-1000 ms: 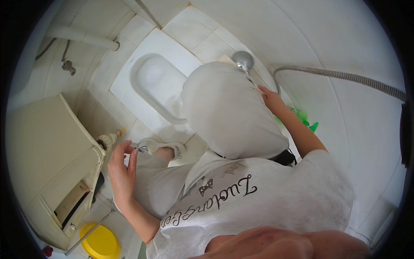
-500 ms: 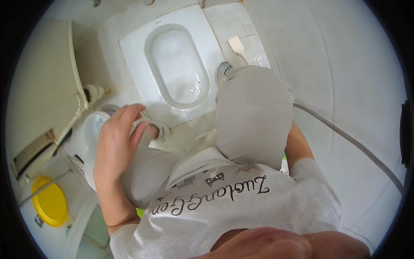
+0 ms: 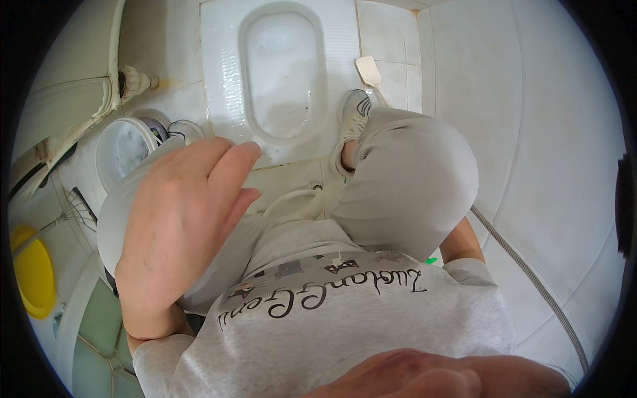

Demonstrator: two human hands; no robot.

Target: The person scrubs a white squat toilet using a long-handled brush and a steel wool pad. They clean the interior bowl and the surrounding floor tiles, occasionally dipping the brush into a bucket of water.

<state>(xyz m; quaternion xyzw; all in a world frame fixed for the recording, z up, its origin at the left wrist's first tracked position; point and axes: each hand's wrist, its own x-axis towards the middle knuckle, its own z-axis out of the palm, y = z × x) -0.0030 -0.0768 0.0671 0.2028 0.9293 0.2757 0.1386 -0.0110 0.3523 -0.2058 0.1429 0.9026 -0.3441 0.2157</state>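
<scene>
Right now the left hand hangs in front of the left knee, loosely open, back upward, its fingers bent side by side and the thumb standing apart from them. Whether it touches the trousers cannot be told from this angle. The right hand is out of sight behind the right leg — only part of the forearm shows — so what it grips, if anything, cannot be told. A small bit of something bright green peeks out near that forearm.

Just beyond the left hand, to its left, stands a white bucket with something whitish inside. Straight ahead lies the white squat toilet, set in the pale tiled floor. To its right a cream flat-bladed tool rests near the right shoe, its handle running behind the knee.

A ribbed metal hose slants down along the right — and at far left lies a yellow oval thing, crossed by a thin rod.
</scene>
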